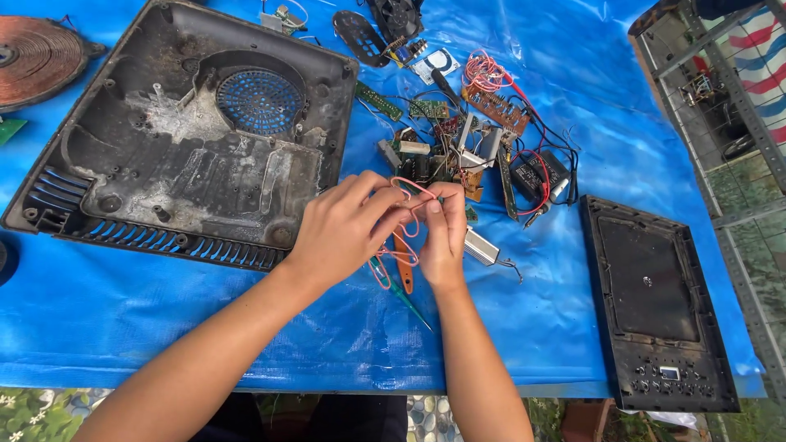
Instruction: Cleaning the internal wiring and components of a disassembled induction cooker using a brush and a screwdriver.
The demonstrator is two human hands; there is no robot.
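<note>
I see both hands meeting over the blue tarp (123, 319) that covers the desk, just in front of a heap of loose parts. My left hand (344, 229) has its grip closed, fingertips pinched on a loop of thin pink wire (407, 225). My right hand (442, 233) is pinched shut on the same wire from the other side, thumb and forefinger pressed together right against the left fingertips.

The pink wire runs roughly up and down between the hands: its top loop arcs above the fingers, and its lower coils hang toward me, curling over the tarp. Beneath it lies an orange-handled tool (404, 266), long axis near vertical, and a green-handled screwdriver (401, 290) slanting down to the right, tip toward me.

Behind the hands sits the heap of circuit boards and red wires (483, 139). To the left lies a dirty black plastic housing (188, 139) with a blue round fan grille. At the far left edge is a copper coil disc (37, 57). To the right lies a black rectangular panel (655, 303), long axis running away from me, with a row of small buttons and a little pale display window near its close end.
</note>
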